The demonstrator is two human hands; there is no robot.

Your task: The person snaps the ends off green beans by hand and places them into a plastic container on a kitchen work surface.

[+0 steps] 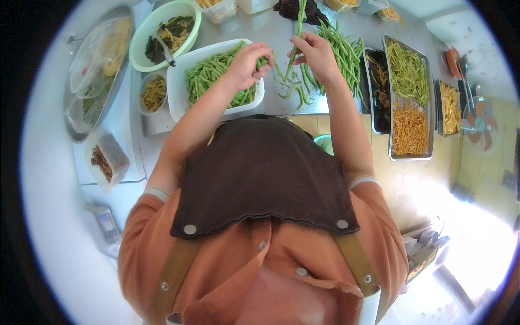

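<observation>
My left hand [251, 65] is curled around some short green bean pieces [262, 62], over the right side of a white plastic tub [174, 83]. Cut green beans [207, 75] fill much of that tub. A long green bean [300, 24] is pinched between the thumb and fingers of my right hand [316, 55], one end pointing away from me. Just right of this hand lies a pile of whole green beans [343, 57]. Bean scraps and a few loose beans [298, 89] are scattered on the steel table [272, 103] between tub and pile.
At left stand a pale green basin [136, 44] with a ladle, a small cup of pickled-looking vegetables [153, 93] and a covered oval platter [99, 73]. Steel trays [431, 122] of shredded food line the right. A dark plastic bag [302, 11] lies at the back, beside plastic containers [217, 10].
</observation>
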